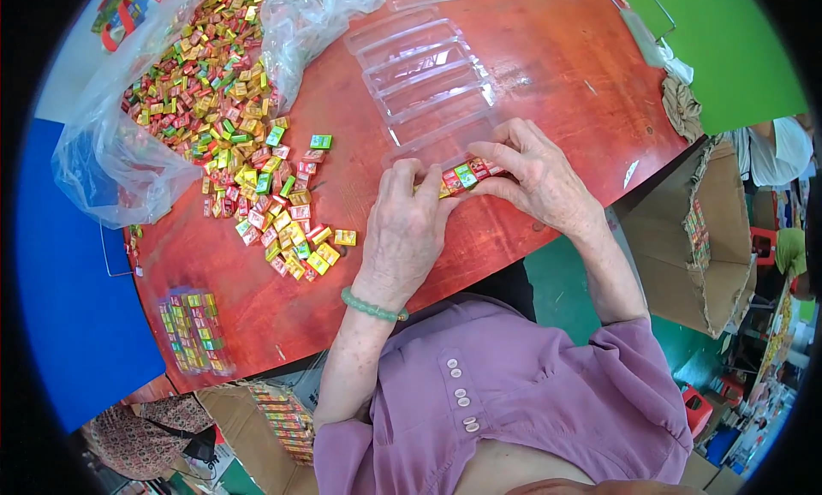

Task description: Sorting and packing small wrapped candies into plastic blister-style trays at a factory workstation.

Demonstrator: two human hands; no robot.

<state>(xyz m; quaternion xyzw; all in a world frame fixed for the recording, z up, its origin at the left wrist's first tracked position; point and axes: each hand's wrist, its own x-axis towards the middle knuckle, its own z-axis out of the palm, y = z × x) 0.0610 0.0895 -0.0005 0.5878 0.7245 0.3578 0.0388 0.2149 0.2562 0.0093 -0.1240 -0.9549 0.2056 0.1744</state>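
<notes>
Facing the near edge in a purple shirt (514,366), the person worked at a red tabletop (565,75). On the near left lay see-through packs of coloured blocks (193,332). Farther in, the right hand (544,178) pinched the right end of a short row of wrapped blocks (465,175) between thumb and fingers, while the left hand (401,225), a green bead bracelet (373,307) at its wrist, closed on the row's left end. Whether the row touched the tabletop I couldn't tell. Uneven pressure from the two ends, I thought, might buckle it and pop a middle block loose. Just beyond lay see-through trays (419,83); a bumping knuckle could have skewed them, light as they seemed. Left of these, loose wrapped blocks (282,225) spread from a see-through bag (111,169) at the far left; a brushing wrist could have scattered the nearest.
</notes>
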